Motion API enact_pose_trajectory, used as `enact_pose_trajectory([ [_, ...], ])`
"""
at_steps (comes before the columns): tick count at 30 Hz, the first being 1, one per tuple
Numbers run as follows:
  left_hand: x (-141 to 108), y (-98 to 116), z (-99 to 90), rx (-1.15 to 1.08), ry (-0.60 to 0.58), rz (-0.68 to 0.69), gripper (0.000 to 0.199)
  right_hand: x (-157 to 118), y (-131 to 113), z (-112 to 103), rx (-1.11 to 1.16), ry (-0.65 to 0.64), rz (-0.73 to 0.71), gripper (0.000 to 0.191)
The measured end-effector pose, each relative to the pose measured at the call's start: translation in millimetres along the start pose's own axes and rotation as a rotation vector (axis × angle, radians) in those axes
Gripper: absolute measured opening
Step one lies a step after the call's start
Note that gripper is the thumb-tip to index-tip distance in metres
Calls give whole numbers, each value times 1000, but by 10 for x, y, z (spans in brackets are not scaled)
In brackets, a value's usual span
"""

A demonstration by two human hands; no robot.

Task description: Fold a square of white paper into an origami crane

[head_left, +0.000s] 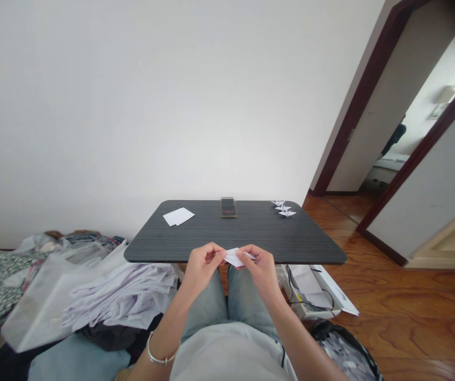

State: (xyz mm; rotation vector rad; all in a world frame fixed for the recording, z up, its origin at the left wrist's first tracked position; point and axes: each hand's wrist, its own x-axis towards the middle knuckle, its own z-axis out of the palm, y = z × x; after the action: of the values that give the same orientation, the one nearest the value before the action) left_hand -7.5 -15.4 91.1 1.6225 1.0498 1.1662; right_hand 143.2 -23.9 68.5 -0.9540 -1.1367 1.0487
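A small folded piece of white paper [233, 257] is held up between both hands at the near edge of the dark table [211, 233]. My left hand [205, 263] pinches its left side between thumb and fingers. On its right side, my right hand [257, 264] grips it the same way, thumb on top. White paper sheets [178, 216] lie at the table's left. Several small folded white paper figures [285, 209] stand at the back right. A phone-like dark object [228, 207] sits at the back centre.
Piled clothes [124, 293] and plastic bags lie left of the table. At the lower right are a white box [310, 291] with papers and cables, and a black bag [344, 349] of paper scraps. A wall rises behind the table; a doorway opens at right.
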Motion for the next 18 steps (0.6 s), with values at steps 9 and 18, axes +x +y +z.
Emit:
enact_pose_trajectory([
  [9,10,54,-53,113,-66,32,23,19,15,-14,0,-11,16,21],
  [18,35,69,-198,141,-208,22,26,24,19,-11,-10,-28,22,22],
])
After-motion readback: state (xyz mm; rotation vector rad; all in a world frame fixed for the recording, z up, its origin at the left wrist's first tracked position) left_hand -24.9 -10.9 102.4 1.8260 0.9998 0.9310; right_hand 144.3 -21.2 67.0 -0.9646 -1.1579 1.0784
